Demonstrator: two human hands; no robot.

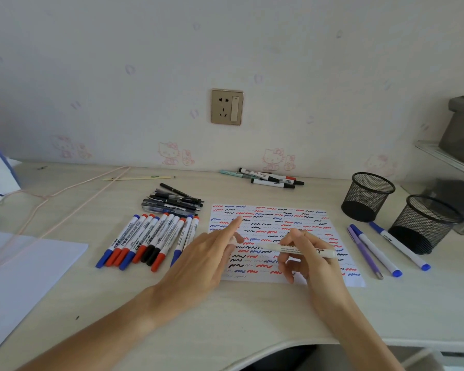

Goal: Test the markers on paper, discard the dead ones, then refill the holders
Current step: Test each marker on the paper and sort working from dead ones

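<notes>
Marker in right hand

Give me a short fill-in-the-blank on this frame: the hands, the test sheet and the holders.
1. The right hand holds a pale marker over the ____.
2. The two black mesh holders stand on the sheet's ____ side.
3. The left hand has its index finger ____.
4. The row of whiteboard markers lies ____ of the sheet.

Missing words: paper; right; extended; left
</notes>
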